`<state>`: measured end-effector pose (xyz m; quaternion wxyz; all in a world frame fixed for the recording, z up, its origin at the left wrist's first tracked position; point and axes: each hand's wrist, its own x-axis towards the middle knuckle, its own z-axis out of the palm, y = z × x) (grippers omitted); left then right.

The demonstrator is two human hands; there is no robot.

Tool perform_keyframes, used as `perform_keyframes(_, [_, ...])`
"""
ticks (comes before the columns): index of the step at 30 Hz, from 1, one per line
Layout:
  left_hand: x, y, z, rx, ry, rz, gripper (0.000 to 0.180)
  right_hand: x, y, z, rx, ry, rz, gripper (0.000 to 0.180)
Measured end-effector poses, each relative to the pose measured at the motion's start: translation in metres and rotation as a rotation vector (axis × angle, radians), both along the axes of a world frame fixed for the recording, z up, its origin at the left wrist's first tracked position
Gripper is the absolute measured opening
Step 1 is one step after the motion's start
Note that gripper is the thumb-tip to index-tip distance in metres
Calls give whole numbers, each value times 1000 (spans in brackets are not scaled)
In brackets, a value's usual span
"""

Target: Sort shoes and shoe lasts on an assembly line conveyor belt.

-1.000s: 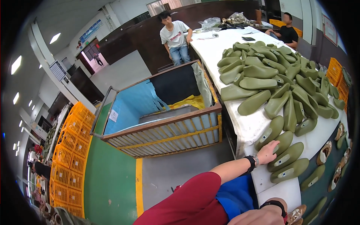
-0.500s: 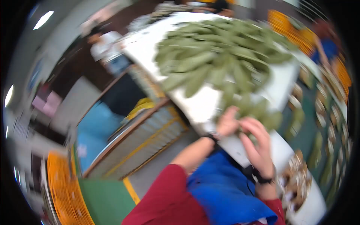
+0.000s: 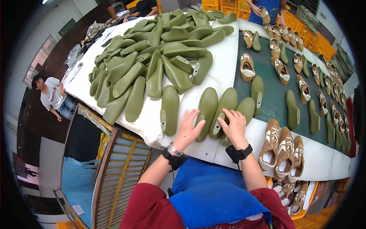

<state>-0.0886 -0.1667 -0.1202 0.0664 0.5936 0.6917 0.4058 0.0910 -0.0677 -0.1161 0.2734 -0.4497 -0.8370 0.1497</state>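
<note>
My left hand lies flat, fingers spread, on the white table beside an olive green shoe last, touching its edge. My right hand rests on the neighbouring green shoe last, fingers curled over its heel end. A third green last lies just left of my left hand. A big heap of green shoe lasts covers the far part of the table.
Tan and white shoes stand at the near right edge; more shoes and lasts line the dark green belt. A slatted wooden bin is at lower left. One person stands at left, another works at the far end.
The view has swung right and steadied over the table. Both hands have come up onto the near row of green lasts; earlier only one hand touched the table edge.
</note>
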Motion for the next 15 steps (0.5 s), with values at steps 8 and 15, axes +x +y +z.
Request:
perform_keyframes(8, [-109,-22,-5,-259,-787,209,78,-11,6,-3,145,62,26,31])
perform_keyframes(15, [-55,-39,-11,-336,-531,48,77,-11,6,-1,109,108,14,27])
